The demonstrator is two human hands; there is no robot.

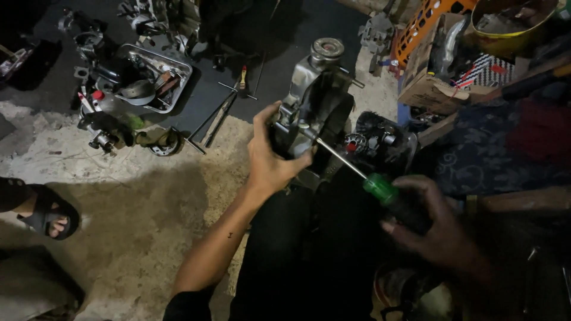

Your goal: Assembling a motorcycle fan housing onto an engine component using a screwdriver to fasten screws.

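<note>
Left grip (270, 157) clasps engine casing (312, 98); right grip (437, 229) closed around screwdriver (363, 175).

We are looking at a rough repair workshop, with the work going on down on a stained concrete floor (137, 202). A dark mat (202, 95) is lying across it, carrying a metal tray (172, 77) of greasy engine parts, loose rods and small tools. A worn cardboard box (431, 89), an orange plastic crate (425, 24) and a yellow bucket (511, 35) of scrap are crowding the far edge.
</note>
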